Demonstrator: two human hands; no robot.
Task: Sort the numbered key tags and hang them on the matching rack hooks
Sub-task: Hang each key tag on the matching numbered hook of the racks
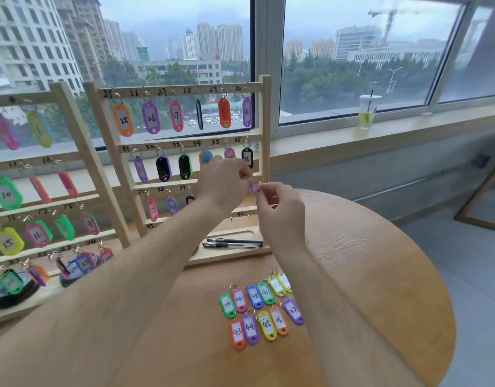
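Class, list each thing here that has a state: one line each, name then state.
Pink tag, held above the table between both hands.
Left hand, pinches pink tag's upper end.
Right hand, pinches pink tag's lower part.
Loose tags, lying flat on table, two rows.
Right rack, upright; top rows hung with tags, two lower hooks bare.
Pens, lying in rack's base tray.
Cup, upright on windowsill.

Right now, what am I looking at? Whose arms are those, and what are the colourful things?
No machine here: the arms are a person's, filmed by a camera on their head. The left grip and right grip, both bare hands, pinch a pink key tag in front of the wooden rack, where numbered tags hang on hooks. More tags, numbered in the forties, lie in two rows on the round table. Two pens rest in the rack's tray.
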